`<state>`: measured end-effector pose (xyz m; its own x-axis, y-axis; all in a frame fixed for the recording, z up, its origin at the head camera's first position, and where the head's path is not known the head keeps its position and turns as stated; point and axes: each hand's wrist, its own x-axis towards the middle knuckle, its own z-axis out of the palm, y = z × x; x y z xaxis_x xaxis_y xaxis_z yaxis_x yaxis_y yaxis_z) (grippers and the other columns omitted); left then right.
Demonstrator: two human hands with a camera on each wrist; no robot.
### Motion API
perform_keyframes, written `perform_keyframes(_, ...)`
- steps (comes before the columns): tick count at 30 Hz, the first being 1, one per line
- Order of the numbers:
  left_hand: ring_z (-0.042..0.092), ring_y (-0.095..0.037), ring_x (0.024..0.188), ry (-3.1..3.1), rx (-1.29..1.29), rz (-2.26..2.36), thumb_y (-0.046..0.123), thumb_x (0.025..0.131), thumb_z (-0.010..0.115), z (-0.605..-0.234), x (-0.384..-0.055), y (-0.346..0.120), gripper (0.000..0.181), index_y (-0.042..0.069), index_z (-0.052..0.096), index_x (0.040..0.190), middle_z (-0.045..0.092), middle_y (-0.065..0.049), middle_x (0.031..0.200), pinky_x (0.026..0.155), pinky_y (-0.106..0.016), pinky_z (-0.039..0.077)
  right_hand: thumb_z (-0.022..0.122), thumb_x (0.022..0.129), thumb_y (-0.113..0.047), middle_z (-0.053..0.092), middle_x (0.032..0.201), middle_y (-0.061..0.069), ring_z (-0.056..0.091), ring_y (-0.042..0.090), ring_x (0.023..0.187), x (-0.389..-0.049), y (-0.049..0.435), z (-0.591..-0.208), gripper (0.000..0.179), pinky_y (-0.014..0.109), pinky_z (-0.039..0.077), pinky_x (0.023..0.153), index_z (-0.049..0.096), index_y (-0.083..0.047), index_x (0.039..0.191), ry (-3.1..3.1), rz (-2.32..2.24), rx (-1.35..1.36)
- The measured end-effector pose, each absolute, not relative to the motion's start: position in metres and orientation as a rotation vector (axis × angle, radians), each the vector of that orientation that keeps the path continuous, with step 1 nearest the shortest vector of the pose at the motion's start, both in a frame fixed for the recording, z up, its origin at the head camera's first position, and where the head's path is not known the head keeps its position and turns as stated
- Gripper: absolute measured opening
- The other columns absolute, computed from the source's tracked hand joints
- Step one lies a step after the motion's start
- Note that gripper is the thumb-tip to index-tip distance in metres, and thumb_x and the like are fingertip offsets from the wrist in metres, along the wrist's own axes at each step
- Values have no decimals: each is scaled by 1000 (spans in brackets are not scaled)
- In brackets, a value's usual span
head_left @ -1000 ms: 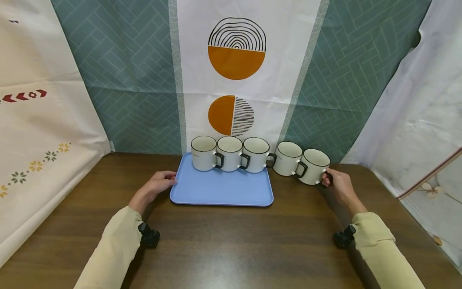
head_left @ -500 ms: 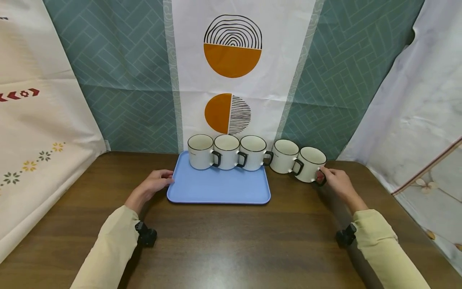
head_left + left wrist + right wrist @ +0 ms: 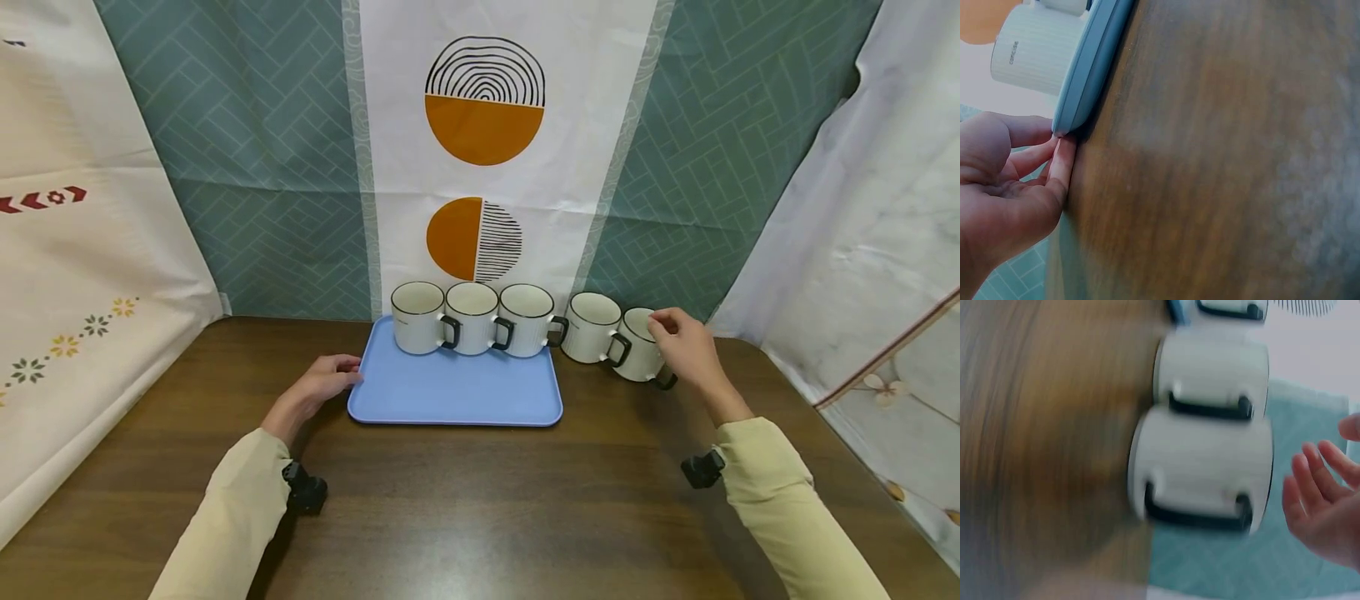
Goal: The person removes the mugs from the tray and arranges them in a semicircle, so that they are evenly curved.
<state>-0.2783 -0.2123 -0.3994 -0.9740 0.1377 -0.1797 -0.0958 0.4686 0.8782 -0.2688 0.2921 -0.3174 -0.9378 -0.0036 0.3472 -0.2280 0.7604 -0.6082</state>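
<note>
Three white enamel-style mugs with black rims and handles, the left one point(image 3: 417, 321), the middle one point(image 3: 471, 321) and the right one point(image 3: 525, 325), stand in a row along the back of a blue tray point(image 3: 457, 392). Right of the tray, a fourth mug point(image 3: 590, 329) and an end mug point(image 3: 636, 354) stand on the table. My left hand point(image 3: 318, 387) pinches the tray's left edge between thumb and fingertips. Over the end mug's right side hovers my right hand point(image 3: 686, 346). In the right wrist view its loosely bent fingers point(image 3: 1313, 481) hold nothing, apart from the mugs.
The brown wooden table point(image 3: 450, 517) extends toward me. A patterned cloth backdrop point(image 3: 285, 183) hangs right behind the mugs. Light cloths hang at the left and right sides.
My right hand has let go of the end mug's handle and risen above its rim. That mug stands slightly left of before relative to the tray. The left hand stays at the tray edge.
</note>
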Motion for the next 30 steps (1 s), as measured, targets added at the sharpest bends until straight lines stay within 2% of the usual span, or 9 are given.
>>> perform_keyframes(6, 50, -38, 109, 2491, 74, 1515, 9, 96, 55, -400, -279, -216, 47, -18, 41, 132, 47, -31, 122, 100, -47, 42, 47, 102, -18, 63, 114, 26, 61, 37, 107, -285, 253, -322, 38, 46, 48, 90, 55, 10, 126, -2706, 1164, 325)
perform_keyframes(13, 46, -39, 115, 2471, 14, 1514, 5, 98, 48, -399, -277, -211, 45, -17, 37, 136, 43, -32, 129, 104, -50, 37, 47, 101, -13, 59, 122, 29, 59, 39, 110, -303, 228, -335, 40, 45, 49, 92, 50, 13, 131, -2758, 1291, 325)
perform_keyframes(21, 46, -39, 113, 2484, 18, 1506, 4, 98, 48, -400, -278, -210, 44, -18, 38, 135, 44, -32, 129, 103, -50, 38, 49, 100, -16, 49, 135, 29, 50, 41, 120, -312, 210, -348, 47, 49, 40, 100, 43, 11, 139, -2782, 1370, 248)
perform_keyframes(25, 46, -39, 113, 2480, 18, 1507, 5, 98, 48, -402, -279, -210, 44, -18, 38, 135, 44, -32, 129, 103, -50, 38, 49, 100, -19, 50, 134, 28, 45, 39, 125, -315, 202, -353, 46, 50, 37, 102, 46, 10, 136, -2741, 1335, 154)
perform_keyframes(30, 46, -41, 116, 2479, 17, 1502, 5, 99, 48, -401, -279, -212, 45, -17, 37, 136, 42, -33, 132, 104, -51, 36, 49, 100, -22, 54, 126, 27, 49, 37, 118, -318, 189, -359, 41, 48, 40, 97, 49, 9, 128, -2693, 1319, 111)
